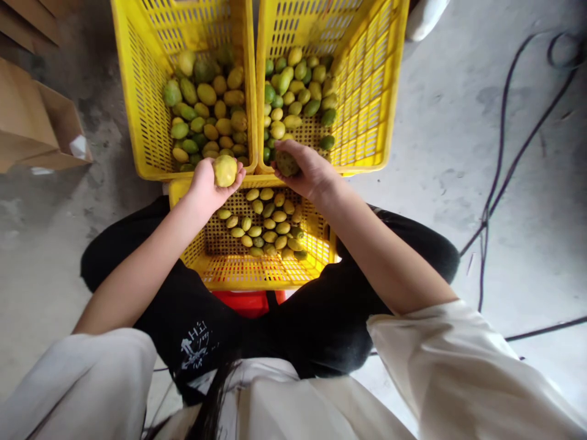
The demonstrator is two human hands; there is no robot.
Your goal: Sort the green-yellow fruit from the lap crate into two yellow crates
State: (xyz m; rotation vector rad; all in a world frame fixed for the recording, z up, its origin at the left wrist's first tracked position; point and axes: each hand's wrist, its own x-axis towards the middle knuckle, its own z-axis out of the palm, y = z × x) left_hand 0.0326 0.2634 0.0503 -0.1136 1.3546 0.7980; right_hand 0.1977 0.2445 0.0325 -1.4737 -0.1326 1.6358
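Observation:
My left hand (208, 183) is closed around a yellow lemon (225, 171), above the near edge of the back left basket. In my right hand (309, 168) is a dark green, spotted lemon (287, 164), partly covered by my fingers, at the near rim of the back right basket. Below both hands is the near yellow basket (257, 282), with several yellow and greenish lemons (269, 224) on its floor. More green and yellow lemons lie in the back left basket (126, 91) and in the back right basket (389, 104).
Cardboard boxes (41, 116) stand on the left. Black cables (504, 156) run across the grey floor (435, 122) on the right. Something red (243, 302) shows beneath the near basket, between my legs. A white shoe-like shape (424, 18) is at the top right.

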